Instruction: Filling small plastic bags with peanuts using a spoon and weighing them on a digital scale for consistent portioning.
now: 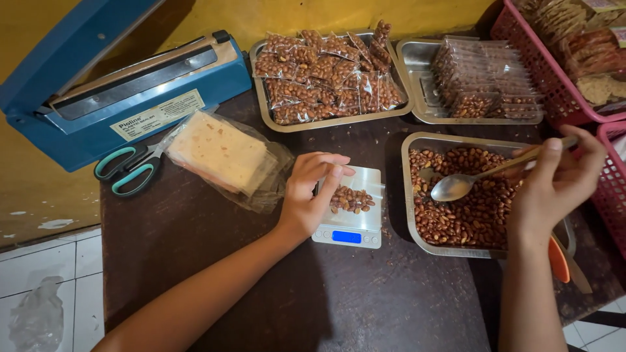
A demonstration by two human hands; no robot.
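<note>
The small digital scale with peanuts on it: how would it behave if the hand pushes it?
The scale looks thin and light, so it would probably slide easily on the table. The loose peanuts lie unwalled on its flat platform and could roll off.

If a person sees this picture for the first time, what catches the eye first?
In the middle, a small digital scale carries a heap of peanuts, with the left hand resting at its edge. To the right, the right hand holds a metal spoon over a steel tray of peanuts. A blue bag sealer fills the upper left.
</note>
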